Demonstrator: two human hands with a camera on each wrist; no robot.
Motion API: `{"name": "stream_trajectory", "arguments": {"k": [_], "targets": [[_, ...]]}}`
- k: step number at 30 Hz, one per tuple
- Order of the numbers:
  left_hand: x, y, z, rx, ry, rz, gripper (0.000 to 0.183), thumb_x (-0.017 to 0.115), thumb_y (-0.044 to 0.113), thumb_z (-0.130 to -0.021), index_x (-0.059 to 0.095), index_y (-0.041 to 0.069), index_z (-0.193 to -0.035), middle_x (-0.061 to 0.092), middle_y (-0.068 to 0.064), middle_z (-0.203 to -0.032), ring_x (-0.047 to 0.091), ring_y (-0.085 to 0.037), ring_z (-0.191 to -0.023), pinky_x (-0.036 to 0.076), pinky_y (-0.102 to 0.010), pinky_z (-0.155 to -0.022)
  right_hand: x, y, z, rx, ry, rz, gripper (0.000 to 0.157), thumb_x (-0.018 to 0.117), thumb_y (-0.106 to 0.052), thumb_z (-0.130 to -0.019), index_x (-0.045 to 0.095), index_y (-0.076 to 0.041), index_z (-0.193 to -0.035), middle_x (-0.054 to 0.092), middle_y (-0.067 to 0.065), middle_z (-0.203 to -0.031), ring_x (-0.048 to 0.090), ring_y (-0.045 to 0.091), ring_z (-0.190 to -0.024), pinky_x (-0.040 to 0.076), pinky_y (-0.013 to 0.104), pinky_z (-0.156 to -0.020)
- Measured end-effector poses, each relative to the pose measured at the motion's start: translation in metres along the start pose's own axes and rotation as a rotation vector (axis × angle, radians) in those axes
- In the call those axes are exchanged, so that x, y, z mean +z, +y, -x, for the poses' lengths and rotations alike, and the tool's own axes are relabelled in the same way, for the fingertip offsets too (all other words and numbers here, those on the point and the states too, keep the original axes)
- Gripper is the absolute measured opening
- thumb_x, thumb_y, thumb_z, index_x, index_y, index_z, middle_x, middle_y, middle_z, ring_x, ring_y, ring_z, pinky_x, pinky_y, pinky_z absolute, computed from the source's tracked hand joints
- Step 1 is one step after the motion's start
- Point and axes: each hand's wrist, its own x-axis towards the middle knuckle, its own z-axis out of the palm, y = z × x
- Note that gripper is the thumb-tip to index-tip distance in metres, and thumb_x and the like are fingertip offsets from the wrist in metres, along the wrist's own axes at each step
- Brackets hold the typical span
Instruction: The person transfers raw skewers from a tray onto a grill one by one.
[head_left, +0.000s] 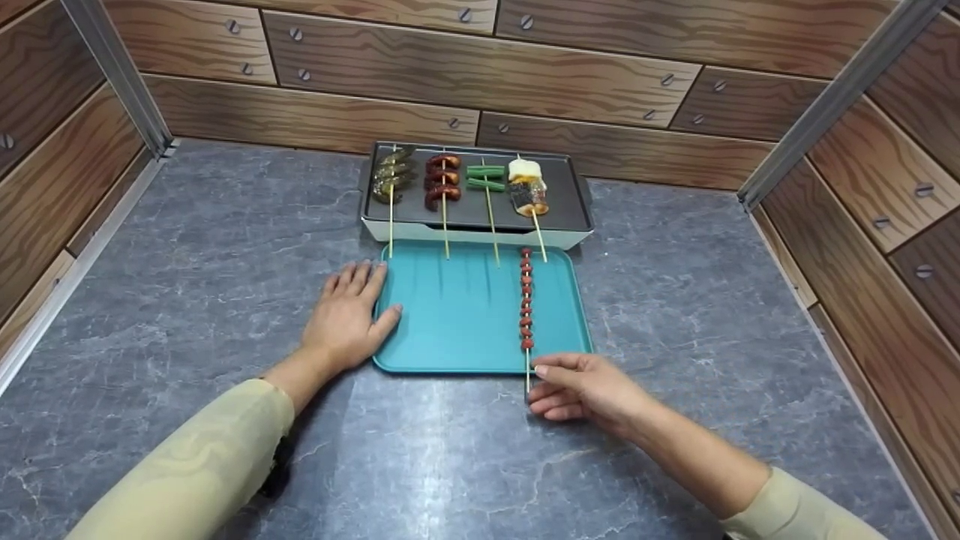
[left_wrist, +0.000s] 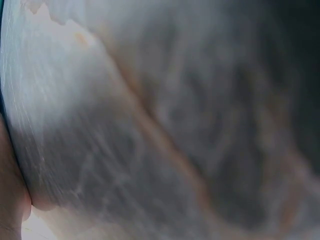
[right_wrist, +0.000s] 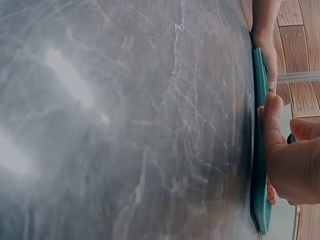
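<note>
A skewer (head_left: 526, 301) threaded with several small red pieces lies along the right side of a teal tray (head_left: 450, 330), its bare stick reaching over the front rim. My right hand (head_left: 589, 394) pinches that bare stick between thumb and fingers. In the right wrist view the same hand (right_wrist: 292, 160) is close by the tray's edge, hiding most of the skewer. My left hand (head_left: 345, 319) lies with fingers straight at the tray's left rim, the thumb over the edge. Only a sliver of the left hand (left_wrist: 11, 195) shows in the left wrist view.
Behind the tray stands a dark grill plate (head_left: 465, 214) on a pale base. Across it lie a shrimp skewer (head_left: 394, 176), a skewer of reddish-brown curled pieces (head_left: 442, 180), a green vegetable skewer (head_left: 486, 178) and a white-and-brown skewer (head_left: 529, 187), sticks overhanging the tray. Wood-patterned walls (head_left: 375, 67) enclose the marbled table.
</note>
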Motion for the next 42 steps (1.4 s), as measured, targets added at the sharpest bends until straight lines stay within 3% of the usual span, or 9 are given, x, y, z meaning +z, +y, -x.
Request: {"name": "stream_trajectory", "arguments": {"k": [16,26,42], "targets": [[-0.001,0.004,-0.003,-0.006,-0.016,0.0,0.077,0.04,0.055,-0.109,0.027,0.007,-0.168,0.026,-0.024,-0.171,0.02,-0.043,-0.159,0.011,-0.057,-0.13,0.004,0.005,-0.006,-0.02,0.001,-0.021,0.05,0.073,-0.006,-0.1,0.052,0.011,-0.141,0.079,0.014,-0.097,0.076,0.014,-0.079,0.064,0.025,-0.072],[-0.001,0.003,-0.003,-0.011,-0.013,-0.006,0.078,0.04,0.056,-0.109,0.027,0.007,-0.168,0.026,-0.024,-0.171,0.02,-0.043,-0.159,0.011,-0.057,-0.13,-0.002,0.003,0.0,-0.046,0.0,0.004,0.05,0.072,-0.002,-0.098,0.053,0.011,-0.142,0.074,0.008,-0.088,0.073,0.011,-0.076,0.062,0.022,-0.07],[0.001,-0.001,0.0,-0.004,0.003,-0.002,0.077,0.042,0.054,-0.109,0.029,0.005,-0.167,0.029,-0.025,-0.17,0.023,-0.044,-0.158,0.013,-0.058,-0.13,-0.011,-0.001,0.014,-0.073,0.002,-0.004,0.054,0.071,-0.001,-0.099,0.049,0.012,-0.146,0.075,0.009,-0.09,0.071,0.011,-0.075,0.061,0.021,-0.07]]}}
